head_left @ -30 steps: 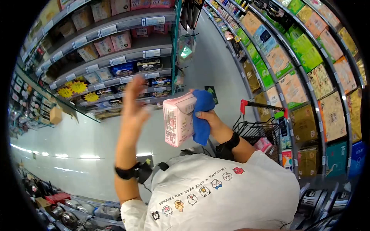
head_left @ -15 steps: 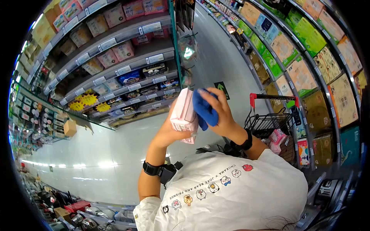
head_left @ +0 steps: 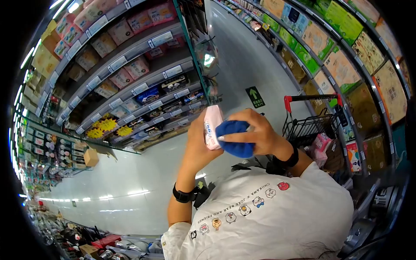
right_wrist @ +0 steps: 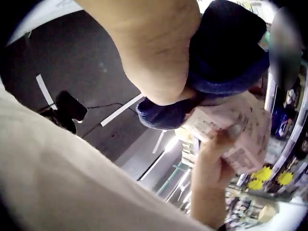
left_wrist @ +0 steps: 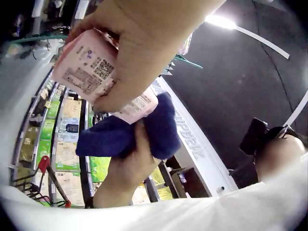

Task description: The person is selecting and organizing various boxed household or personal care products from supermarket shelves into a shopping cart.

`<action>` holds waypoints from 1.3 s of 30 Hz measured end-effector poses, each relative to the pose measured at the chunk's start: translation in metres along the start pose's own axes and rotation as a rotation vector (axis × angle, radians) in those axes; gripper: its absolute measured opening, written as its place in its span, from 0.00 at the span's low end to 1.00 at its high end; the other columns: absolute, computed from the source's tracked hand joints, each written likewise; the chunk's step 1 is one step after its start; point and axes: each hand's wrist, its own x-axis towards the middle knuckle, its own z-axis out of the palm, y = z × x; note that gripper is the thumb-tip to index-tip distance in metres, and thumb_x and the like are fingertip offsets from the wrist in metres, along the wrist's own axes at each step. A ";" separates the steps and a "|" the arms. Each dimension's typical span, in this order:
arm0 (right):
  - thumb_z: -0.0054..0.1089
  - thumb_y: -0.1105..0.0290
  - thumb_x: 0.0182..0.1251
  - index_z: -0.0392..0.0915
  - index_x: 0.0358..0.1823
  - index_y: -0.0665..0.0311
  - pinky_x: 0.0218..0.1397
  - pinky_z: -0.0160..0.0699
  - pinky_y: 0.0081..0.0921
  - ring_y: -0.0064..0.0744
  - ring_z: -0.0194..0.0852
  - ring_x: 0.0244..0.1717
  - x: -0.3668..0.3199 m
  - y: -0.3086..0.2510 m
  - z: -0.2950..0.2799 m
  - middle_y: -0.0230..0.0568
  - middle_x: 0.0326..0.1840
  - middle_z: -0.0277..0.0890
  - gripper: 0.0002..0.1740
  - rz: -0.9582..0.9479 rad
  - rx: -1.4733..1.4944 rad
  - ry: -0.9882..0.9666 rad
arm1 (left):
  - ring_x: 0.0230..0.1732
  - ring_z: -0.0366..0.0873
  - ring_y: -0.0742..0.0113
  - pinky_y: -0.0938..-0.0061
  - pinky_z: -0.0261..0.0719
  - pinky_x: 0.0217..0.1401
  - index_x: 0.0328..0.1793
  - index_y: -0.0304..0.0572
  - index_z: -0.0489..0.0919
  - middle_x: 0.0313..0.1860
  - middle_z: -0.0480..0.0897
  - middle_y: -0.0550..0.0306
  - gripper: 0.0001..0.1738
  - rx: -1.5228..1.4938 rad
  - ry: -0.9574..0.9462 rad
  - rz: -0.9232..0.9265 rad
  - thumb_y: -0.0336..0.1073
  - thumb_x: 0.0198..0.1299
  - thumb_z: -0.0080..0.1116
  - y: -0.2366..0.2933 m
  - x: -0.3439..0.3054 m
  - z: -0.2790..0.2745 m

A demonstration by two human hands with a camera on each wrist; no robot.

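My left hand [head_left: 197, 141] grips a pink soft package [head_left: 212, 128] with printed text, holding it upright in front of my chest. In the left wrist view, the thumb lies across the printed face of the package [left_wrist: 86, 67], beside a square code. My right hand [head_left: 260, 130] holds a folded blue cloth [head_left: 236, 141] against the package's right side, fingers bent over the cloth. From the right wrist, the dark blue cloth [right_wrist: 228, 53] overlaps the package's end, with the left hand [right_wrist: 211, 163] around the package beyond it.
Shelves of pink packs [head_left: 138, 67] stand ahead on the left. A black shopping cart [head_left: 303, 125] with a red handle, pink packs inside, is at my right, by a shelf of tissue packs [head_left: 342, 69]. A green exit sign [head_left: 255, 97] marks the floor.
The left hand, open and raised apart a second ago, has come over and taken hold of the package. The package has turned edge-on, and the right hand has shifted the cloth along its side.
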 end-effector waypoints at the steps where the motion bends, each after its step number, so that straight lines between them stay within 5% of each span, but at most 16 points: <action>1: 0.69 0.69 0.38 0.78 0.46 0.43 0.49 0.73 0.35 0.41 0.71 0.47 0.001 -0.001 0.002 0.39 0.50 0.69 0.27 0.025 -0.036 -0.023 | 0.52 0.65 0.44 0.59 0.63 0.57 0.66 0.40 0.60 0.54 0.68 0.42 0.50 -0.010 0.008 0.030 0.32 0.31 0.70 0.007 0.002 0.002; 4: 0.68 0.69 0.38 0.78 0.47 0.45 0.49 0.72 0.36 0.42 0.70 0.48 -0.008 0.004 0.006 0.39 0.50 0.69 0.27 0.122 -0.129 -0.046 | 0.58 0.63 0.46 0.60 0.62 0.61 0.68 0.42 0.58 0.57 0.66 0.44 0.52 0.278 -0.026 0.045 0.30 0.29 0.70 0.013 -0.002 0.003; 8: 0.69 0.68 0.38 0.79 0.46 0.47 0.46 0.75 0.33 0.40 0.72 0.45 -0.015 0.007 0.007 0.39 0.49 0.70 0.25 0.201 -0.277 0.024 | 0.56 0.63 0.44 0.60 0.63 0.60 0.68 0.44 0.59 0.55 0.67 0.44 0.51 0.190 -0.093 0.059 0.29 0.30 0.68 0.023 0.001 0.001; 13: 0.61 0.77 0.42 0.74 0.52 0.50 0.52 0.71 0.37 0.49 0.68 0.51 -0.023 0.009 0.006 0.44 0.54 0.65 0.30 0.389 -0.296 0.083 | 0.61 0.62 0.48 0.62 0.60 0.64 0.69 0.41 0.57 0.62 0.65 0.45 0.53 0.065 -0.180 0.046 0.34 0.30 0.70 0.018 -0.002 0.007; 17: 0.53 0.82 0.47 0.69 0.58 0.54 0.57 0.66 0.35 0.53 0.65 0.54 -0.030 0.022 0.009 0.49 0.55 0.62 0.31 0.528 0.082 0.254 | 0.69 0.55 0.58 0.67 0.52 0.69 0.72 0.38 0.50 0.69 0.58 0.48 0.57 -0.438 -0.349 -0.077 0.37 0.33 0.70 0.011 -0.005 0.007; 18: 0.51 0.77 0.53 0.66 0.61 0.59 0.63 0.61 0.32 0.40 0.66 0.57 -0.041 0.034 0.016 0.43 0.57 0.64 0.29 0.546 0.175 0.228 | 0.70 0.53 0.58 0.67 0.52 0.69 0.73 0.39 0.48 0.70 0.56 0.48 0.59 -0.621 -0.382 -0.127 0.38 0.33 0.70 0.010 -0.005 0.009; 20: 0.46 0.70 0.62 0.61 0.63 0.62 0.65 0.57 0.29 0.34 0.62 0.61 -0.048 0.034 0.024 0.42 0.61 0.62 0.26 0.811 1.150 0.294 | 0.71 0.52 0.61 0.69 0.50 0.70 0.74 0.38 0.47 0.72 0.53 0.49 0.59 -0.718 -0.379 -0.200 0.37 0.34 0.70 -0.003 -0.008 0.015; 21: 0.41 0.61 0.68 0.57 0.65 0.65 0.67 0.55 0.28 0.29 0.58 0.63 -0.048 0.032 0.024 0.40 0.63 0.61 0.27 0.769 1.248 0.207 | 0.70 0.53 0.61 0.69 0.52 0.69 0.73 0.38 0.47 0.71 0.54 0.49 0.58 -0.803 -0.374 -0.237 0.36 0.34 0.69 -0.003 -0.009 0.017; 27: 0.35 0.49 0.71 0.57 0.64 0.65 0.65 0.57 0.28 0.31 0.60 0.60 -0.073 0.040 0.045 0.43 0.61 0.62 0.31 0.856 1.064 0.125 | 0.62 0.67 0.57 0.62 0.67 0.63 0.69 0.33 0.56 0.63 0.67 0.46 0.47 -1.242 -0.324 -0.493 0.33 0.39 0.63 -0.003 -0.018 0.019; 35: 0.38 0.57 0.71 0.61 0.59 0.67 0.59 0.61 0.26 0.32 0.65 0.52 -0.061 0.031 0.037 0.48 0.52 0.68 0.23 0.758 0.739 -0.057 | 0.60 0.69 0.47 0.52 0.66 0.64 0.65 0.31 0.61 0.61 0.68 0.39 0.39 -1.619 -0.109 -0.528 0.31 0.42 0.56 -0.038 -0.029 0.029; 39: 0.42 0.56 0.69 0.59 0.61 0.67 0.60 0.60 0.28 0.31 0.61 0.55 -0.067 0.027 0.049 0.47 0.55 0.65 0.26 0.720 0.697 0.018 | 0.60 0.69 0.49 0.55 0.67 0.64 0.66 0.32 0.59 0.62 0.68 0.41 0.38 -1.730 -0.271 -0.480 0.33 0.47 0.57 -0.043 -0.032 0.030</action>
